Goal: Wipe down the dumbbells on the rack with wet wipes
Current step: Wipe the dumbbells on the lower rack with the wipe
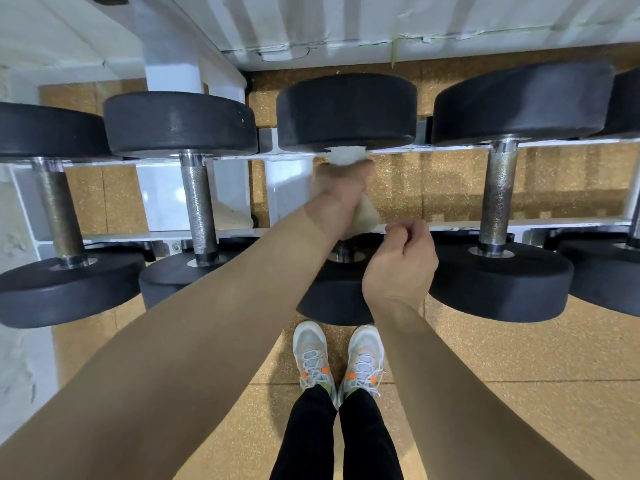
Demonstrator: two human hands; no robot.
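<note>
Clenching its grip on the wet wipe (364, 212) round the middle dumbbell (346, 112)'s handle on the rack (554, 222), the left hand (341, 188) blurs; the right hand (401, 261) curls just beside, what its grip holds unclear.

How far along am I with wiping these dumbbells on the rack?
Done: no dumbbell looks visibly wet or wiped, so finished ones can't be told. In hand: your left hand grips the wet wipe round the handle of the middle dumbbell, up at its far end; your right hand is curled by its near head. Left: finishing this one, possibly the neighbouring dumbbells.
</note>
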